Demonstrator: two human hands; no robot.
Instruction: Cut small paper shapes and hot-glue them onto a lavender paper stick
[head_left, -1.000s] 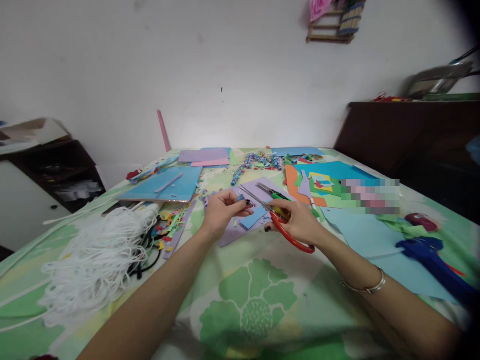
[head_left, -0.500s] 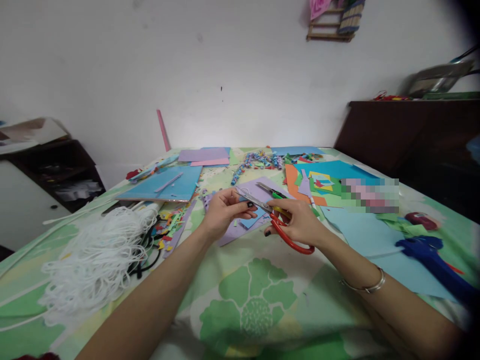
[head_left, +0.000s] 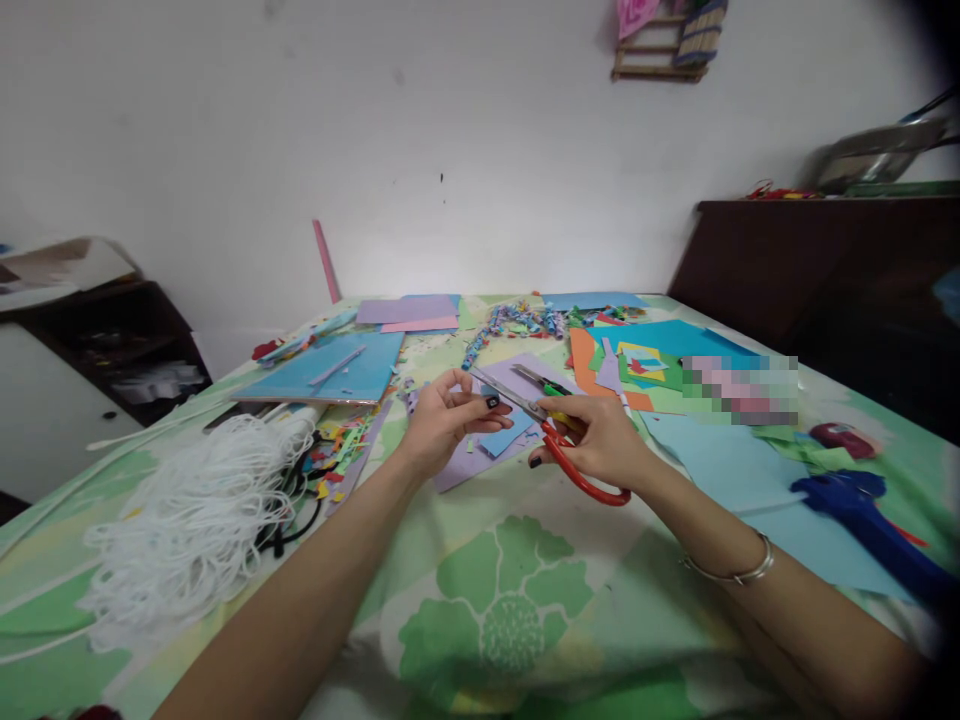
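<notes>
My right hand (head_left: 596,435) holds red-handled scissors (head_left: 581,480) at the middle, its fingers around them. Their blades point up and left, past the fingers of my left hand (head_left: 450,420). That hand is pinched, thumb against the fingers; whatever it grips is too small to make out. Below both hands lies a purple sheet (head_left: 461,465) with a small blue piece of paper (head_left: 499,440) on it. A cutter with a green and black body (head_left: 551,387) rests on the sheet, just beyond my right hand.
A heap of white cord (head_left: 195,530) and paper scraps (head_left: 345,440) lie at the left, near a blue pack (head_left: 330,365). Curled paper strips (head_left: 525,320) sit at the back. On the right are coloured sheets (head_left: 720,465) and a blue glue gun (head_left: 862,520).
The loop of thin white strand by my left fingertips no longer shows. My left hand has shifted slightly left and up, away from the scissor blades; the right hand has barely moved.
</notes>
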